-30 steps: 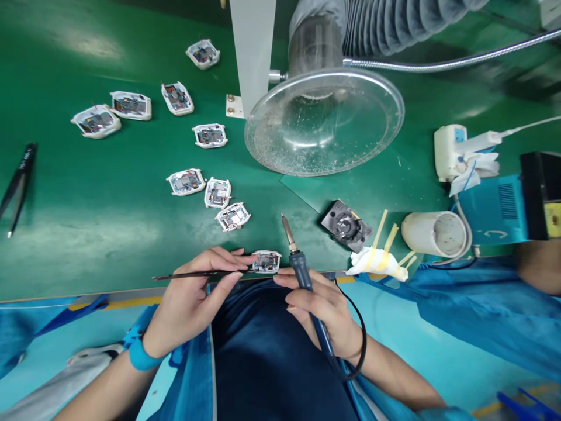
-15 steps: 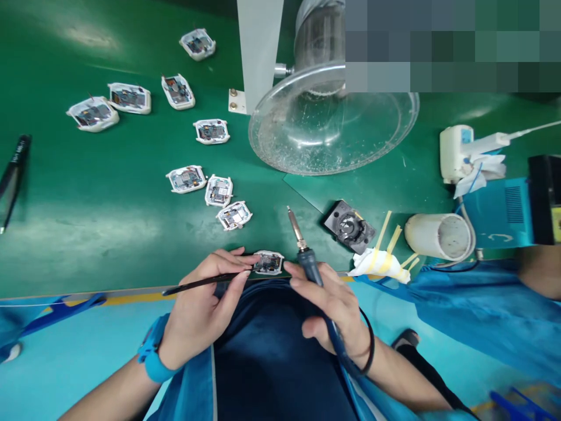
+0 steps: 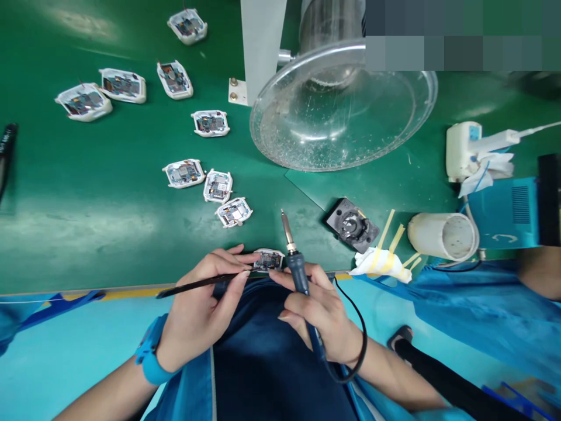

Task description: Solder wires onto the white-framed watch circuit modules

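At the table's near edge lies an open white watch case [image 3: 269,259] with a circuit board inside. My left hand [image 3: 204,298] is closed on dark tweezers [image 3: 197,285], their tips at the case's left side, and its fingertips touch the case. In my right hand [image 3: 322,310] is a soldering iron [image 3: 298,272], its metal tip pointing up and away, above the table and apart from the case. The right fingertips are at the case's lower right corner.
Several similar watch cases [image 3: 211,123] lie on the green table [image 3: 109,234]. A clear fume hood [image 3: 342,166] stands behind. To the right are a black fixture [image 3: 353,224], a taped white cloth [image 3: 381,264], a white cup [image 3: 432,235] and a blue box [image 3: 504,213]. Another person's sleeve [image 3: 482,298] is at right.
My right hand has shifted left and closer to the watch case, the soldering iron moving with it. My left hand and the tweezers stay almost where they were. The view has shifted slightly.
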`<state>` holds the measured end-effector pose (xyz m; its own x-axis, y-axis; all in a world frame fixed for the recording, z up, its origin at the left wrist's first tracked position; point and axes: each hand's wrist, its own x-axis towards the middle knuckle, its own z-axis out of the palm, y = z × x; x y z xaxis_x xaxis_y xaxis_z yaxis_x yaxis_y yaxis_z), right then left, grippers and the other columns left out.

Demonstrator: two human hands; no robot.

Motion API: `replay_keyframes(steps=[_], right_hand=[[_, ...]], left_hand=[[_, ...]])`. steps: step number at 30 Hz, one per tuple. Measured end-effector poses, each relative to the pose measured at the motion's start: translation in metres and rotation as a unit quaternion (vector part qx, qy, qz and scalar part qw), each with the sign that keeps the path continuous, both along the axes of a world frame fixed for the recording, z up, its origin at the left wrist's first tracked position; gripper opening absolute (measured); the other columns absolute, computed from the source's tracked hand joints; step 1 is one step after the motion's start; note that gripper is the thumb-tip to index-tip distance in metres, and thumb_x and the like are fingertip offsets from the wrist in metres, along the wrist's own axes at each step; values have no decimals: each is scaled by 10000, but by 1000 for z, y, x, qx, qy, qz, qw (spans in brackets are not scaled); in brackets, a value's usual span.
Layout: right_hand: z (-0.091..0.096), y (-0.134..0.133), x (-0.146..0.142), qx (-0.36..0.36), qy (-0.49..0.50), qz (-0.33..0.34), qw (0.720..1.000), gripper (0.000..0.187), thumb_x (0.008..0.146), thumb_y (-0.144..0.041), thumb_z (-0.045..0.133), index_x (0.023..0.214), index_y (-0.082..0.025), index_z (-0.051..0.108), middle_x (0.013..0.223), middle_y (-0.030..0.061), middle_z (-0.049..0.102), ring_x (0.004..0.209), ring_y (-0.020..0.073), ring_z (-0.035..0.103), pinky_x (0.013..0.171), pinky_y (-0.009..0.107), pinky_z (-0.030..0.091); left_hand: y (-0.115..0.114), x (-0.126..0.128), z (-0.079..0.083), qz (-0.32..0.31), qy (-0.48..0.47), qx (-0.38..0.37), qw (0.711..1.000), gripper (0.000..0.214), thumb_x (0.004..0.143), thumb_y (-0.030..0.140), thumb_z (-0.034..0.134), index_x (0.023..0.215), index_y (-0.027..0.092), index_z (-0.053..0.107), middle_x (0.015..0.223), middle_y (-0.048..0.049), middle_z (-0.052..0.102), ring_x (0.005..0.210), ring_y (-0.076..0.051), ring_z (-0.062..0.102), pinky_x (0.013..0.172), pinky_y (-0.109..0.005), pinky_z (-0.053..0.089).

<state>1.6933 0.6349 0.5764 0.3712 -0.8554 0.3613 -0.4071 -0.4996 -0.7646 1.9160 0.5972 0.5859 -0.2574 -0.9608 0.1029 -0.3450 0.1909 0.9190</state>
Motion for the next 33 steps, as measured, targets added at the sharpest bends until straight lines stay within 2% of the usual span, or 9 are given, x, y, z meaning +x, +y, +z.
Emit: replay_keyframes(steps=[9, 12, 15, 17, 19, 21, 25, 29, 33], right_hand=[[-8, -7, 15, -21, 6, -14, 1000, 119, 1031, -284, 600, 1004, -182, 653, 1244, 177, 763, 1159, 270, 691, 965, 432, 590], [-1, -4, 3, -15, -3, -30, 999, 307, 1070, -432, 516, 1204, -185, 641, 1276, 171, 740, 1142, 253, 697, 935, 415, 603], [10, 4, -14, 20, -28, -95, 995, 539, 1054, -614, 432, 1371, -208, 588, 1195, 147, 731, 1126, 256, 715, 889, 419, 631], [18, 10, -24, 58, -40, -138, 988, 441, 1036, -555, 546, 1337, -241, 619, 1073, 102, 745, 1046, 239, 746, 836, 385, 649], [25, 15, -32, 95, -61, -167, 979, 293, 999, -359, 688, 1274, -270, 643, 966, 50, 771, 925, 211, 777, 776, 342, 657], [30, 19, -37, 117, -75, -184, 973, 299, 952, -251, 754, 1233, -282, 657, 892, 13, 800, 817, 202, 794, 740, 329, 666], [39, 19, -39, 75, -9, -180, 981, 256, 942, -384, 766, 1162, -263, 720, 851, 16, 821, 762, 220, 804, 737, 341, 685], [49, 11, -31, 75, 17, -169, 983, 127, 963, -317, 729, 1068, -247, 712, 821, 8, 803, 700, 182, 792, 654, 274, 671], [54, 5, -28, 81, 42, -149, 985, 37, 962, -285, 704, 972, -265, 733, 808, 4, 810, 715, 192, 805, 687, 278, 684]], left_hand=[[0, 1, -2, -9, 3, -13, 1000, 157, 972, 92, 611, 1020, 241, 615, 1030, -14, 770, 1099, -195, 749, 1106, -487, 606], [1, -1, -1, -3, -3, -17, 1000, 173, 963, 76, 614, 1021, 239, 607, 1015, -10, 763, 1101, -190, 748, 1109, -470, 602], [3, -2, -3, 8, -6, -23, 1000, 181, 953, 64, 622, 1011, 234, 599, 1028, -13, 759, 1123, -192, 744, 1110, -457, 601], [4, -3, -3, 13, -4, -26, 1000, 192, 951, 56, 620, 1009, 237, 595, 1015, -7, 756, 1096, -186, 751, 1109, -459, 603], [4, -3, -4, 12, -8, -30, 999, 200, 949, 53, 619, 1013, 240, 590, 1007, -9, 754, 1085, -191, 753, 1103, -473, 608], [4, -3, -4, 4, -19, -31, 999, 199, 949, 57, 622, 1022, 238, 586, 1022, -21, 756, 1100, -200, 750, 1099, -480, 611], [3, -2, -2, -5, -29, -22, 999, 182, 957, 66, 618, 1023, 234, 590, 1060, -23, 766, 1120, -198, 744, 1114, -460, 601], [3, -1, -2, -3, -18, -15, 1000, 198, 956, 55, 615, 1032, 237, 596, 1069, -15, 767, 1114, -185, 742, 1128, -456, 590], [3, -1, -2, -4, -12, -17, 1000, 221, 946, 41, 623, 1034, 242, 602, 1053, -11, 766, 1108, -179, 741, 1123, -451, 595]])
